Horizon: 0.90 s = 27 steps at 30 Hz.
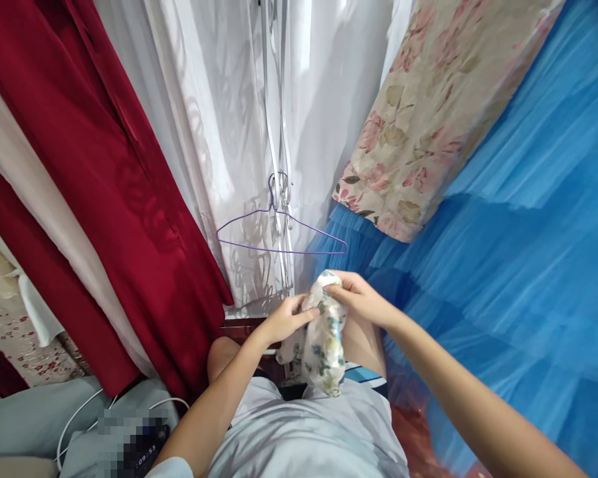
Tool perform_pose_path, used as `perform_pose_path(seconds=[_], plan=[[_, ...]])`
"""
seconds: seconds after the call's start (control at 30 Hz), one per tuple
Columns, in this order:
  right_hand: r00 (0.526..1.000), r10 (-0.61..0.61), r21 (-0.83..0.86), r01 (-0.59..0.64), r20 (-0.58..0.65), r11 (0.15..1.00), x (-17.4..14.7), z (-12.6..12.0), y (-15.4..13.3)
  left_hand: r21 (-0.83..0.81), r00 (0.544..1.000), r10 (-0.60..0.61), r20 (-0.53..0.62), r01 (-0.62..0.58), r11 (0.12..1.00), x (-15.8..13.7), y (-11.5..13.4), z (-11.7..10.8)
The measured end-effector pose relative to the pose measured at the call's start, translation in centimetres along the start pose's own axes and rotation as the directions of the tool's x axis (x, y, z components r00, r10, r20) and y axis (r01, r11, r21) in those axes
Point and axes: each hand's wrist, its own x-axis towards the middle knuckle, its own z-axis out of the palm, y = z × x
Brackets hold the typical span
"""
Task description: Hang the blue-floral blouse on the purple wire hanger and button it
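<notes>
A bunched white cloth with a blue, green and yellow floral print (325, 348) hangs between my hands, just above my lap. My right hand (351, 292) pinches its upper end, thumb in front. Lower on the left edge, my left hand (288, 320) grips the same cloth with its thumb laid across the front. The exact kind of the cloth piece cannot be made out. Straight ahead, a thin purple clothes hanger (282, 251) with nothing on it hangs from a white strap-like rack (279, 133).
Dark red drapes (124, 186) and white curtains (214, 99) hang at left and ahead. A floral fabric panel (403, 133) and ruffled blue tulle (518, 265) fill the right. At lower left, a device showing digits (147, 451) lies beside white cables (70, 425) on grey cushioning.
</notes>
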Motion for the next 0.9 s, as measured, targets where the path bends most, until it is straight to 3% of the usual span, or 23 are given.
perform_pose_path(seconds=[0.07,0.13,0.23,0.3,0.37,0.5,0.6,0.73,0.8,0.9], plan=[[0.997,-0.023,-0.073,0.018,-0.078,0.997,0.5,-3.0,-0.6,0.024,0.998,-0.062,0.008,0.062,0.998,-0.1,-1.2,-0.3],[0.975,-0.073,-0.131,0.045,-0.211,0.990,2.0,-6.6,-0.6,0.099,0.997,-0.035,-0.074,0.043,0.994,-0.2,-1.7,-0.9],[0.906,-0.129,-0.119,0.088,-0.403,0.989,5.9,-11.3,-0.1,0.239,0.984,0.048,-0.174,-0.005,0.971,0.0,-0.7,-2.1],[0.898,-0.113,-0.059,0.097,-0.425,0.993,9.2,-12.6,0.1,0.317,0.975,0.097,-0.199,-0.029,0.948,0.4,0.6,-2.9],[0.924,-0.071,0.003,0.078,-0.377,0.997,12.5,-12.3,0.0,0.368,0.966,0.150,-0.213,-0.063,0.928,0.9,1.7,-3.6],[0.966,0.005,0.045,0.007,-0.258,0.999,16.5,-9.2,-0.3,0.377,0.933,0.243,-0.266,-0.132,0.917,1.7,2.4,-5.6],[0.983,0.104,0.066,-0.095,-0.153,0.993,16.5,-7.5,-0.4,0.394,0.916,0.247,-0.316,-0.110,0.913,1.1,1.4,-8.5],[0.983,0.159,0.093,-0.151,-0.089,0.984,15.0,-7.4,-0.9,0.384,0.941,0.102,-0.322,0.031,0.923,-0.5,-0.1,-14.0],[0.985,0.152,0.105,-0.142,-0.088,0.984,14.6,-7.7,-1.5,0.309,0.907,0.047,-0.419,0.094,0.946,-0.7,-0.2,-17.0],[0.989,0.144,0.088,-0.139,-0.046,0.986,14.4,-7.9,-2.7,0.278,0.815,0.084,-0.573,0.096,0.956,0.2,1.1,-21.5]])
